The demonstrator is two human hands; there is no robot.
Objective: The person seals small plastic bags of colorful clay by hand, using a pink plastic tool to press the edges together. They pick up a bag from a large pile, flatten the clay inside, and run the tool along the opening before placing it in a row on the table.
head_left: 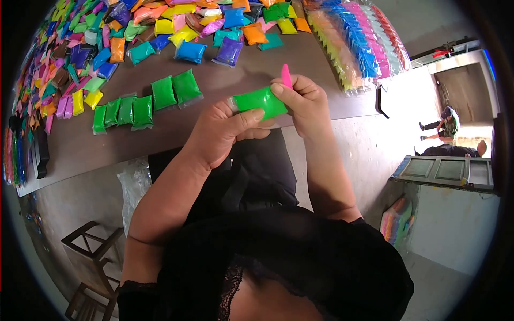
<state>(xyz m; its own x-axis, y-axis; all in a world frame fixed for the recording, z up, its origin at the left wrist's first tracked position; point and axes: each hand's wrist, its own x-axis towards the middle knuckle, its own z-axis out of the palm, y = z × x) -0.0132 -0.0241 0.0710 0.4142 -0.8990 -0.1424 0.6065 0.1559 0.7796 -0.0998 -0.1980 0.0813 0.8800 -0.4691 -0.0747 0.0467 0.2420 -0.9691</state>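
A bright green packet (259,102) is held up over the table's front edge between my two hands. My left hand (230,125) grips its left end, thumb on top and fingers beneath. My right hand (302,101) pinches its right end, and a pink pointed object (286,76) sticks up from between the same fingers. On the table (214,80), left of my hands, two larger green packets (175,89) lie side by side. Several smaller green packets (123,112) stand in a row to their left.
A large heap of coloured packets (96,43) covers the table's back and left. Clear-wrapped rows of coloured pieces (358,43) lie at the back right. A wooden chair (93,257) stands lower left. Two people (448,125) are beyond a doorway at right.
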